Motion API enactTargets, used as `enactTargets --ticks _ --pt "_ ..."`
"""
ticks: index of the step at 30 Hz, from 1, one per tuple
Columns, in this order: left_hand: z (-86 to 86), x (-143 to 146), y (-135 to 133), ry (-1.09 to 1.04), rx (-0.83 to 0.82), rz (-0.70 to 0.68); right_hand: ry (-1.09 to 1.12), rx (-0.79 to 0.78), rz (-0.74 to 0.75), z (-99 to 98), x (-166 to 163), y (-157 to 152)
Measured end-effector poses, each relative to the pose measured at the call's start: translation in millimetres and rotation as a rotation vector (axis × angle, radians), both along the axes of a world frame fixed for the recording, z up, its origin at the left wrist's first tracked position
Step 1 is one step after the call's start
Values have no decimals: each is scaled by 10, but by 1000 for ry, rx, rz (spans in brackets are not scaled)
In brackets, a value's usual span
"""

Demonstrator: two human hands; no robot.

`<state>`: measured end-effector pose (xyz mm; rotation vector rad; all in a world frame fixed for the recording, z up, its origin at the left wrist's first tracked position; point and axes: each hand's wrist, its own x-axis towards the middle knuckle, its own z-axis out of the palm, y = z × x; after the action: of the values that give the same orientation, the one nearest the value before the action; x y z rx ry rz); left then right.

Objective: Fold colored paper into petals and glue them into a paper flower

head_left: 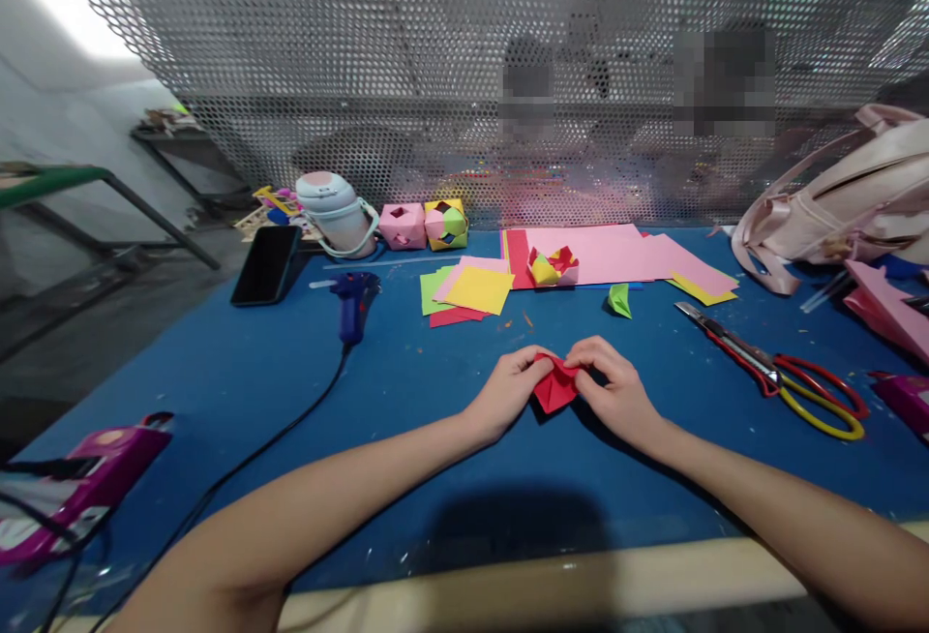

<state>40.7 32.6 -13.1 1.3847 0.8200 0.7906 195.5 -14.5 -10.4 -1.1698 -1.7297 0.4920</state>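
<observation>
Both hands (500, 393) (618, 395) — pinching folded red paper (557, 390) | over blue table (406, 391) | folded green paper (619, 300) beyond

Left arm (341, 493) bare past the elbow, forearm tapering to a narrow wrist; near edge of table (406, 381), left part. Right forearm (769, 507) bare, same taper; near edge, right part. Left grip (504, 393), right grip (616, 391): ungloved hands, slim fingers (596, 354). Nail detail too small.

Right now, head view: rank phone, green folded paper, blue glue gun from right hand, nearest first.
1. Green folded paper: just beyond the right hand.
2. Blue glue gun: well to its left.
3. Phone: farthest left of the three.
</observation>
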Motion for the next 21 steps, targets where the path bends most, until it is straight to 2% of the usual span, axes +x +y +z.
enactTargets --ticks 6,10,13,17,21 --pt "-48 0 21 -92 -72 0 -17 -59 47 36 10 -24" --pt "-79 6 25 -125 -110 -12 40 -103 -9 7 -5 -3" --pt "-84 13 19 -161 -146 -21 84 -211 -54 -30 -13 21" --pt "-81 13 9 -153 -135 5 101 -327 -56 -51 -7 43" --pt "-62 -4 -4 -118 -86 -3 85 -317 -70 -48 -3 44"
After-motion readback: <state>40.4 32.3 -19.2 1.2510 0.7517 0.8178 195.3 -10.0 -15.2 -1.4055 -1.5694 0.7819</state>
